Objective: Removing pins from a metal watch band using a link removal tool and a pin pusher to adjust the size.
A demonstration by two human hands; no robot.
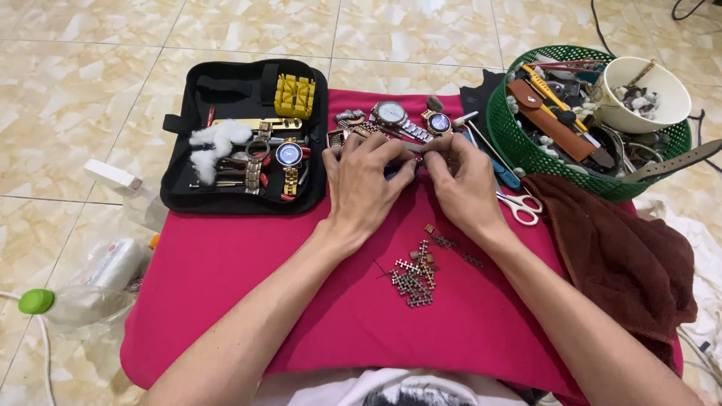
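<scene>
Small metal part (418, 149), possibly a watch-band piece: lies crosswise, pinched between left hand (366, 183) and right hand (465, 183), both closed on it, on red cloth (226, 263). Loose links (415, 277) nearer the body; watches (410, 120) beyond; scissors (519, 204), green basket (519, 146) right; black tool case (180, 150) left.

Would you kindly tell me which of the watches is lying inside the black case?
The blue-dialled watch lies in the open black case; the other two, silver and small dark-faced, rest on the red cloth.
</scene>
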